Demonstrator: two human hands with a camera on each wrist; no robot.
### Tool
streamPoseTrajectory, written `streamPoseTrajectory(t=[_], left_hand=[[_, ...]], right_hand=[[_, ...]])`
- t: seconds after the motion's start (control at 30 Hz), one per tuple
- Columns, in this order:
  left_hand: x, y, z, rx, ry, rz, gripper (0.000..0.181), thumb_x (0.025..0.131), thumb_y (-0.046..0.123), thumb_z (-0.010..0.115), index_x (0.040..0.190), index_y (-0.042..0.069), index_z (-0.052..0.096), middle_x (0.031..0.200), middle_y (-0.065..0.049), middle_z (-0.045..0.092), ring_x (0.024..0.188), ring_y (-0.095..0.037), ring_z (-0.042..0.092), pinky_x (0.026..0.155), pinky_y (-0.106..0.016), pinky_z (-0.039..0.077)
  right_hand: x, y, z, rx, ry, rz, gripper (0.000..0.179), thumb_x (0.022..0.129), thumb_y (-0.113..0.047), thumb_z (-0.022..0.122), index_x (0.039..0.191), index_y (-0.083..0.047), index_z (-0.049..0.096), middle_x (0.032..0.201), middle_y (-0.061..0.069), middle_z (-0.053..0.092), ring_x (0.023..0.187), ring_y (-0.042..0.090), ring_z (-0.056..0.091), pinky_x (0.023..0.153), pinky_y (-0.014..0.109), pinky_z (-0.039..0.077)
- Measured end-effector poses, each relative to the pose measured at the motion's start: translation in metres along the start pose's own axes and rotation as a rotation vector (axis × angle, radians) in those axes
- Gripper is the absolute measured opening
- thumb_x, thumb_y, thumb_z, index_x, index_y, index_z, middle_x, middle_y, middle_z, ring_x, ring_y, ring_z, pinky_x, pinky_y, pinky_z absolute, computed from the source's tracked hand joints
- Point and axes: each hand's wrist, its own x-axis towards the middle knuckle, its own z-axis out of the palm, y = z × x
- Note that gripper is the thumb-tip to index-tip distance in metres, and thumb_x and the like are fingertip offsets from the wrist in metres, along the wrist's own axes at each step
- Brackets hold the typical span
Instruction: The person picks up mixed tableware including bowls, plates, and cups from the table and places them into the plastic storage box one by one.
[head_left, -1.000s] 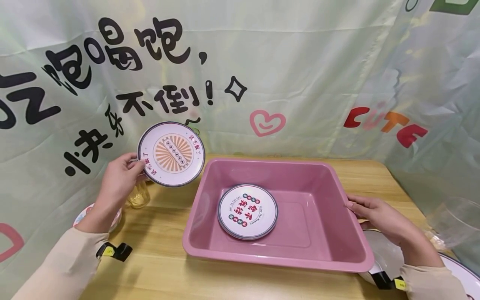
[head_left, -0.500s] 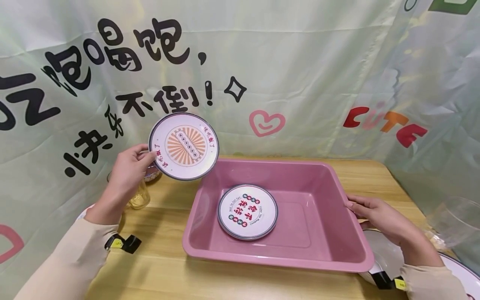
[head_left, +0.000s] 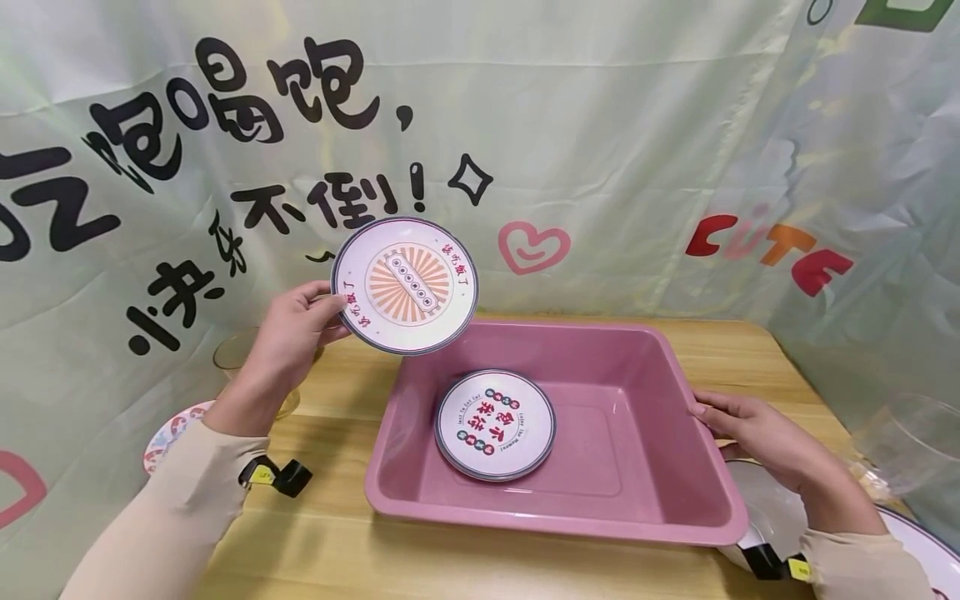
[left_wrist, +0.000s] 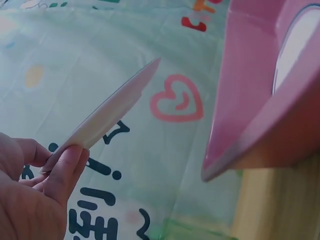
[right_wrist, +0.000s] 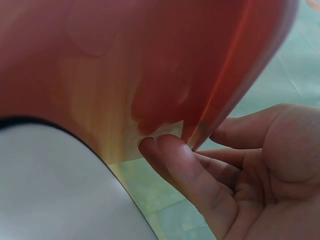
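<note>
My left hand (head_left: 296,329) pinches the near-left edge of a white plate (head_left: 405,286) with a dark rim, orange rays and red lettering. The plate is tilted toward the head camera above the back-left corner of a pink plastic basin (head_left: 592,508). In the left wrist view the plate (left_wrist: 107,110) shows edge-on, thumb on one face and fingers on the other. Inside the basin, toward its left, lies a smaller white plate (head_left: 495,425) with red and green print, apparently stacked on another. My right hand (head_left: 757,425) grips the basin's right rim, fingers curled under it in the right wrist view.
Left on the wooden table (head_left: 330,533) are an amber glass (head_left: 236,350) and a patterned dish (head_left: 168,433), partly behind the left arm. A white bowl (head_left: 765,500), a large plate (head_left: 926,550) and a clear cup (head_left: 911,442) stand right. A printed curtain (head_left: 600,150) hangs behind.
My left hand has carried the plate rightward and slightly up, from left of the basin to over its back-left corner. The right hand and the basin have stayed still.
</note>
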Motion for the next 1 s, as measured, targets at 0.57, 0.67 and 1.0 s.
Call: streamPoseTrajectory(t=[0.57,0.67,1.0], left_hand=[[0.014,-0.001,0.034,-0.146,-0.061,-0.036,0.028,0.099,0.004,0.051,0.123,-0.011,0.052,0.088,-0.006,0.065,0.077,-0.011,0.067,0.075,-0.022,0.057],[0.015,-0.002,0.041,-0.175,-0.079,-0.037,0.029,0.1,0.003,0.051,0.124,-0.012,0.051,0.089,-0.006,0.065,0.079,-0.012,0.068,0.075,-0.023,0.057],[0.016,-0.012,0.067,-0.277,-0.096,-0.073,0.018,0.099,0.001,0.05,0.114,-0.009,0.054,0.083,-0.006,0.065,0.074,-0.012,0.067,0.066,-0.019,0.057]], right_hand=[[0.0,-0.008,-0.001,-0.072,0.033,0.033,0.059,0.106,-0.023,0.043,0.147,0.014,0.023,0.128,0.024,0.058,0.099,0.013,0.066,0.078,0.038,0.058],[0.001,-0.016,-0.003,-0.132,0.083,0.003,0.057,0.107,-0.021,0.042,0.147,0.014,0.023,0.131,0.033,0.052,0.098,0.008,0.065,0.078,0.034,0.058],[0.009,-0.068,-0.002,-0.315,0.195,-0.024,0.061,0.105,-0.03,0.047,0.149,0.006,0.028,0.142,0.03,0.042,0.102,0.003,0.061,0.08,0.027,0.057]])
